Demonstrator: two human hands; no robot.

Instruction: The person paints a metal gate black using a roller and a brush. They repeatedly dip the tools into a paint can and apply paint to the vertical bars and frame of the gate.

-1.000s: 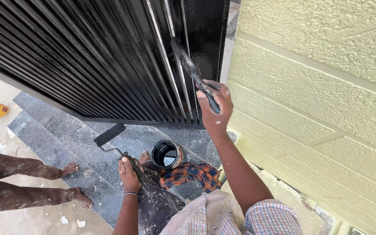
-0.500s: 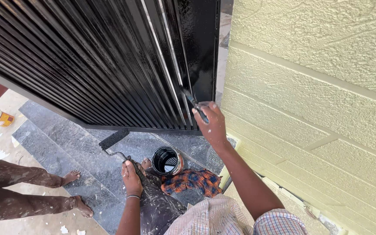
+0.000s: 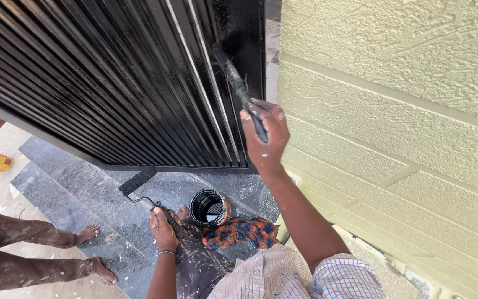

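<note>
Bare feet [image 3: 92, 252] of another person seen far left on the step [image 3: 73, 194]. Roller [image 3: 138, 180] gripped low by left hand [image 3: 163, 230], beside paint can [image 3: 210, 207]. Brush [image 3: 239, 88] clenched in right hand [image 3: 265, 135], bristles seemingly touching the black gate [image 3: 112, 72].

Your right hand [image 3: 265, 138] gripping a paintbrush [image 3: 240, 91] against the black gate [image 3: 112, 77], your left hand [image 3: 162, 228] holding a roller [image 3: 138, 181], paint can [image 3: 210, 207] below

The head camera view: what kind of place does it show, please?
Probably the outdoor entrance of a house. A black ribbed metal gate stands beside a textured yellow wall, with grey stone steps below. The right hand holds a paintbrush to the gate; the left hand holds a roller.
</note>
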